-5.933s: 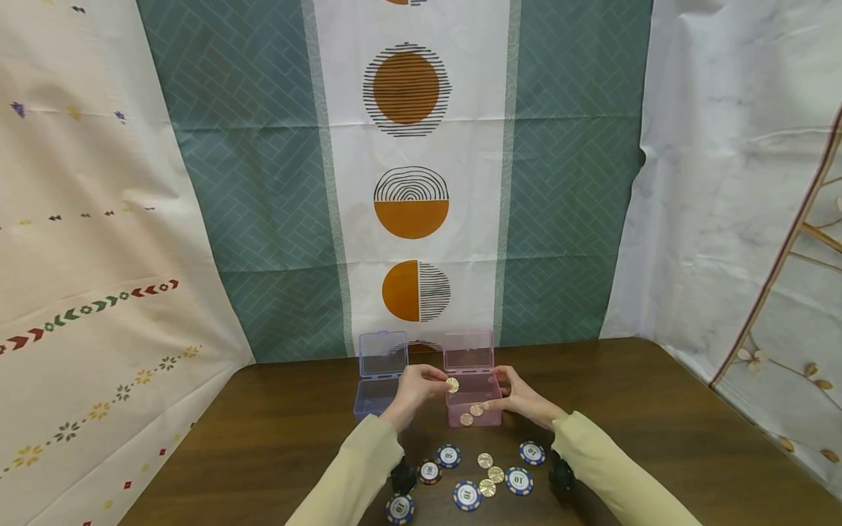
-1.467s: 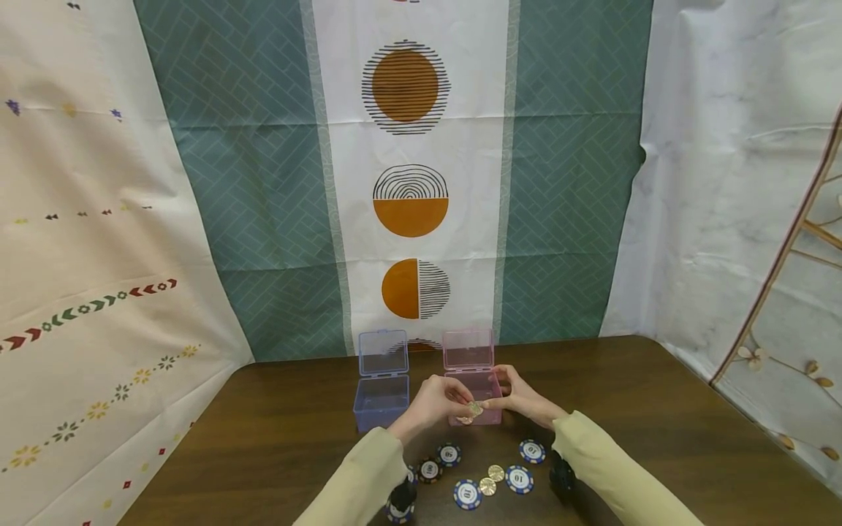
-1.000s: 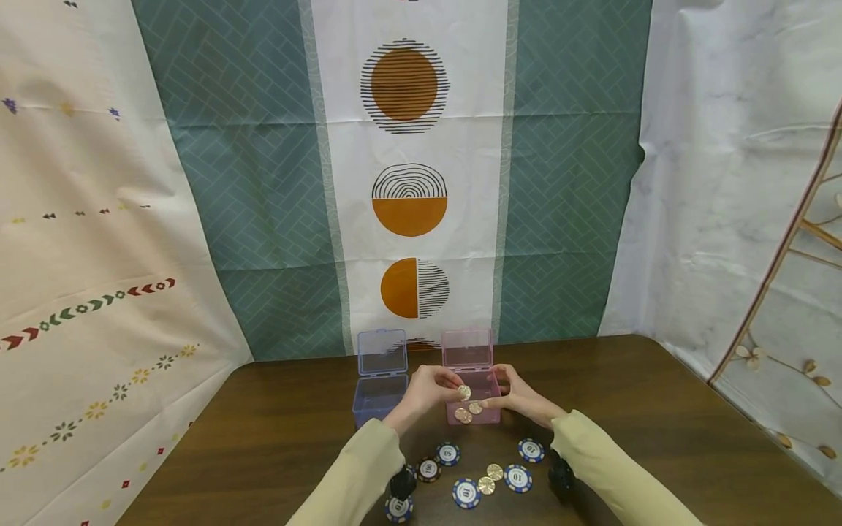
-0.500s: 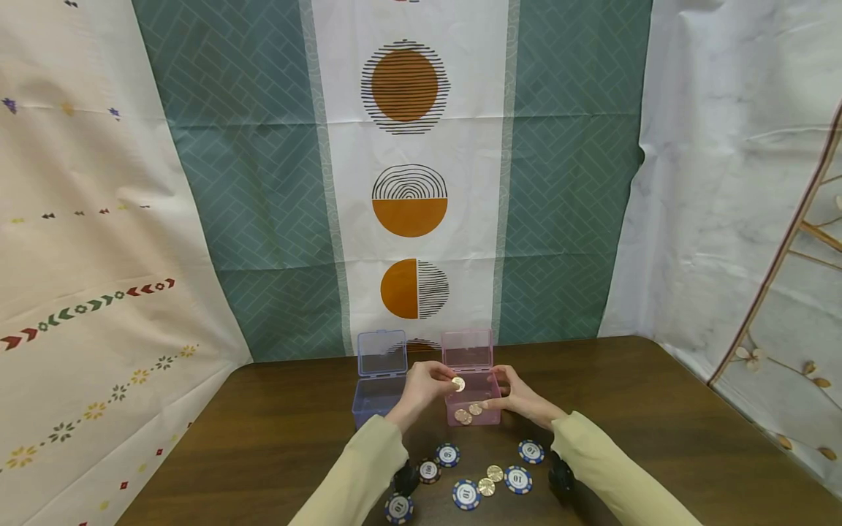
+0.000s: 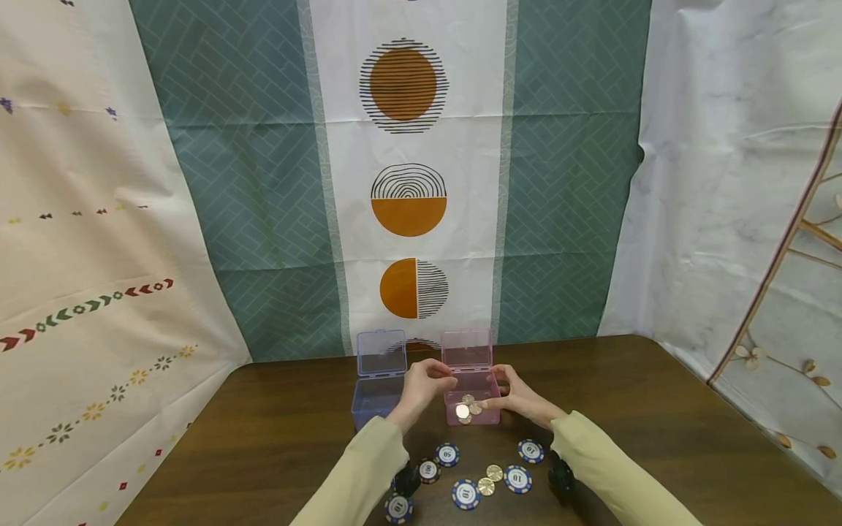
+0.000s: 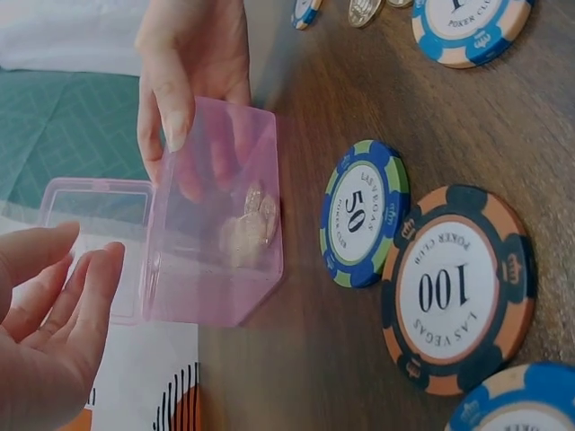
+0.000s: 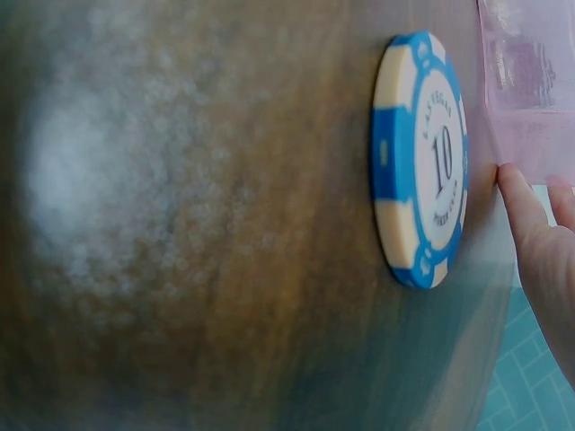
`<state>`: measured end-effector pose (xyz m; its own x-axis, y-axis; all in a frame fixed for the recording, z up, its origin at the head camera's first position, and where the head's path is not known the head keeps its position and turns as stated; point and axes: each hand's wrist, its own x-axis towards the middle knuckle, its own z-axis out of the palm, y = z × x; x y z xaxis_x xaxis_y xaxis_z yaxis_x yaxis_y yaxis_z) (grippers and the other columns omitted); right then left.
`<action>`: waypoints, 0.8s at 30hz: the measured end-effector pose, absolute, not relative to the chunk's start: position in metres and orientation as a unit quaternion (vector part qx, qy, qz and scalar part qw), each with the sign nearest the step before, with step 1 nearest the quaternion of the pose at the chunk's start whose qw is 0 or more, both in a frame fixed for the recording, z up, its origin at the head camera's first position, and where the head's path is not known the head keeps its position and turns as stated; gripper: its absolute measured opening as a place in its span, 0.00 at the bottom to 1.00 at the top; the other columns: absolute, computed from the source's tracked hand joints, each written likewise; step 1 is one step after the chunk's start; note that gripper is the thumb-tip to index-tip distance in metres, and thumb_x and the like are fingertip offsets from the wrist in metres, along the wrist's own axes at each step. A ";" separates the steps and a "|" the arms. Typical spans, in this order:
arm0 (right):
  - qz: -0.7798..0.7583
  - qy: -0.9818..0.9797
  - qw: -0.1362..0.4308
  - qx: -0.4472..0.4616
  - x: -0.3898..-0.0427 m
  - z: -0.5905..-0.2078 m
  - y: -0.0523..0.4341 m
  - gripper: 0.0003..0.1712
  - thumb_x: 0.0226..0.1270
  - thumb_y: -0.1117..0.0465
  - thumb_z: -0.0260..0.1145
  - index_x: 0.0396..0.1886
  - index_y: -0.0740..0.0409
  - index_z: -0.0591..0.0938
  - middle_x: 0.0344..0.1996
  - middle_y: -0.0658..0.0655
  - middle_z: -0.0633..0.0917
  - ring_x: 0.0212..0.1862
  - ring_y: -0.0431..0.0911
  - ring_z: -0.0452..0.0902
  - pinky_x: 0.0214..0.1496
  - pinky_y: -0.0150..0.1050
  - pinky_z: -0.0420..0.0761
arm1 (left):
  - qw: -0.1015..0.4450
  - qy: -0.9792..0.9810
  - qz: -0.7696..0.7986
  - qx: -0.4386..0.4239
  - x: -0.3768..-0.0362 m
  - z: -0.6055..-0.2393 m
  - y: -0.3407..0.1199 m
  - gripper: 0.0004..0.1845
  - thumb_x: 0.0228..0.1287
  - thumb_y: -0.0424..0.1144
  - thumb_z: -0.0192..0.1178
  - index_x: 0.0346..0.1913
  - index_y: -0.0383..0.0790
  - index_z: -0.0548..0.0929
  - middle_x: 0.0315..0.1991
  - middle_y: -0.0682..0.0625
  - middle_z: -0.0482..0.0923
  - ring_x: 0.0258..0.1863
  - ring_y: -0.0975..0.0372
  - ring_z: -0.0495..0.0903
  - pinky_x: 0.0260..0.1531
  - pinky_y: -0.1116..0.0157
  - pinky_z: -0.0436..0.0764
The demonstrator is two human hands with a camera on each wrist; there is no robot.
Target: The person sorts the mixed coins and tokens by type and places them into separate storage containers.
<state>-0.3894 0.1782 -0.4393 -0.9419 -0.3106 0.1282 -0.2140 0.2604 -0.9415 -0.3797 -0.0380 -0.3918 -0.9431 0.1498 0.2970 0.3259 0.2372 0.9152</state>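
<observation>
A pink see-through plastic box [image 5: 490, 417] stands on the table with its lid [image 5: 467, 350] raised at the back. Several gold coins [image 5: 463, 412] show inside it, and their pile [image 6: 254, 229] is seen through the wall in the left wrist view. My right hand [image 5: 522, 399] holds the box by its right side, thumb at the front. Over the box's left edge hovers my left hand [image 5: 421, 387]; its thumb and fingers [image 6: 99, 287] are apart with nothing between them.
Left of the pink box is a blue see-through box [image 5: 373, 404], lid raised. Two gold coins [image 5: 494, 473] lie in front among several poker chips, including a 50 chip [image 6: 359, 214], a 100 chip [image 6: 456, 289] and a 10 chip [image 7: 420, 160]. A patterned cloth [image 5: 408, 241] hangs behind the table.
My left hand has let go of a coin, which has dropped into the pink box among the others. A coin has gone from the table since the first frame. The right hand keeps its hold.
</observation>
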 end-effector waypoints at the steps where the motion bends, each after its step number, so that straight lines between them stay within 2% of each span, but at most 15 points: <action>1: -0.585 0.793 0.040 -0.164 -0.389 -0.439 0.178 0.43 0.50 0.59 0.70 0.60 0.64 0.55 0.55 0.64 0.62 0.56 0.61 0.60 0.54 0.58 0.61 | 0.068 -0.778 -0.606 -0.153 -0.380 -0.392 -0.038 0.09 0.48 0.26 0.66 0.33 0.27 0.79 0.26 0.43 0.80 0.25 0.56 0.81 0.27 0.64 0.78; 7: -0.581 0.796 0.037 -0.164 -0.389 -0.440 0.179 0.41 0.51 0.59 0.70 0.59 0.62 0.56 0.55 0.63 0.62 0.56 0.61 0.59 0.54 0.58 0.60 | 0.052 -0.765 -0.618 -0.174 -0.378 -0.393 -0.037 0.09 0.49 0.25 0.65 0.34 0.25 0.78 0.27 0.42 0.80 0.26 0.55 0.81 0.27 0.63 0.79; 16: -0.572 0.804 0.038 -0.160 -0.390 -0.440 0.180 0.43 0.50 0.58 0.70 0.60 0.61 0.55 0.56 0.62 0.62 0.56 0.60 0.59 0.53 0.59 0.61 | 0.060 -0.803 -0.555 -0.210 -0.373 -0.391 -0.035 0.06 0.48 0.29 0.67 0.30 0.33 0.81 0.26 0.50 0.79 0.27 0.59 0.76 0.25 0.67 0.75; 24: -0.574 0.803 0.040 -0.159 -0.390 -0.440 0.178 0.44 0.49 0.58 0.70 0.60 0.62 0.55 0.56 0.63 0.62 0.56 0.61 0.58 0.53 0.59 0.61 | 0.011 -0.800 -0.535 -0.273 -0.370 -0.394 -0.038 0.06 0.50 0.30 0.66 0.32 0.34 0.81 0.26 0.51 0.79 0.24 0.62 0.77 0.26 0.63 0.77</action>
<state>-0.3897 0.1784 -0.4398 -0.9462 -0.3015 0.1173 -0.2086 0.2914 -0.9336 -0.3697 -0.0376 -0.3942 -0.8513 0.4245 0.3085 0.4473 0.2795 0.8496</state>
